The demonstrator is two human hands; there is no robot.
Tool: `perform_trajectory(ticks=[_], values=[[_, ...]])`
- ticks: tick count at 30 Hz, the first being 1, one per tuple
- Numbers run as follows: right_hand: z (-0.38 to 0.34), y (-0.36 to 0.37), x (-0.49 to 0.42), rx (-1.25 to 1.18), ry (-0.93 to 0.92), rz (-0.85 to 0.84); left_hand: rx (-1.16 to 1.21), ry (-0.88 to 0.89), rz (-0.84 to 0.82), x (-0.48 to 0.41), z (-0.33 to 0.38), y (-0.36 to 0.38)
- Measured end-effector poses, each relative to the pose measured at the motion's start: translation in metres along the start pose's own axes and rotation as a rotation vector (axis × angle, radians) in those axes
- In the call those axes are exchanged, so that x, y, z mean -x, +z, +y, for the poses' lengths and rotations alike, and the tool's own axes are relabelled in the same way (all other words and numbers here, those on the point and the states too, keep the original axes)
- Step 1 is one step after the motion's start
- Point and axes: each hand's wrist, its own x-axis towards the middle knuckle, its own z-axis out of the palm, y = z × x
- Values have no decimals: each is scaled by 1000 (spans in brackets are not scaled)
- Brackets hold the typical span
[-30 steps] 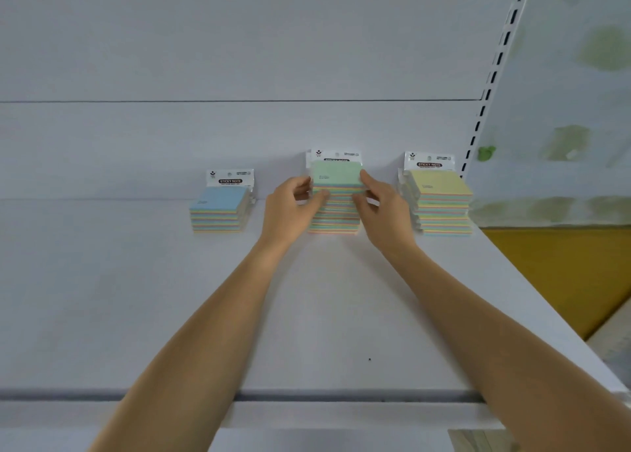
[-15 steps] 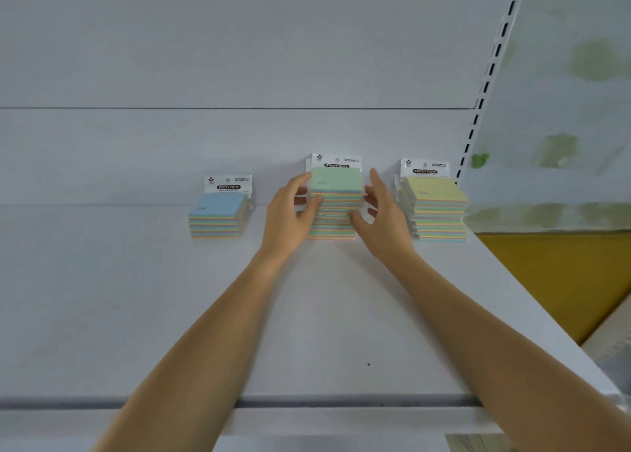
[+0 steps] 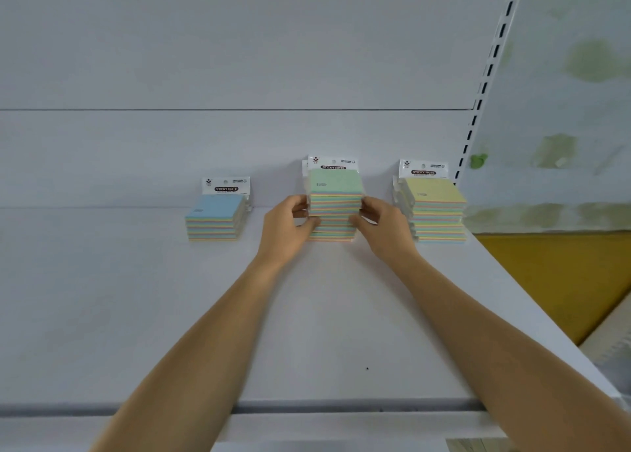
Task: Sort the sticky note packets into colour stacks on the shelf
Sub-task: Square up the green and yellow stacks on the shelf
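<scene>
Hands [image 3: 286, 229] around green stack [image 3: 335, 187]

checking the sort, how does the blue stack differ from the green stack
The blue stack is shorter than the green stack. The blue stack sits untouched at the left; the green stack is gripped at its sides by the left hand and right hand. Both show a white STICKY NOTE header at the back.

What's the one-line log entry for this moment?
left hand: grips green-topped stack | right hand: grips same stack | blue-topped stack: left, untouched | yellow-topped stack: right, untouched
</scene>
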Motion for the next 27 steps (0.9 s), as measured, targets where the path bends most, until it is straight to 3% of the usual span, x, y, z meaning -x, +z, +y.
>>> perform_trajectory(ticks=[15, 20, 27], values=[[-1, 0, 1, -32, -13, 101, 109, -81, 29, -4, 6, -3], [-5, -1, -1, -126, 1, 194, 72, 11, 89, -4, 6, -2], [-7, 0, -6, -67, -23, 199, 47, 35, 129, -7, 4, -2]])
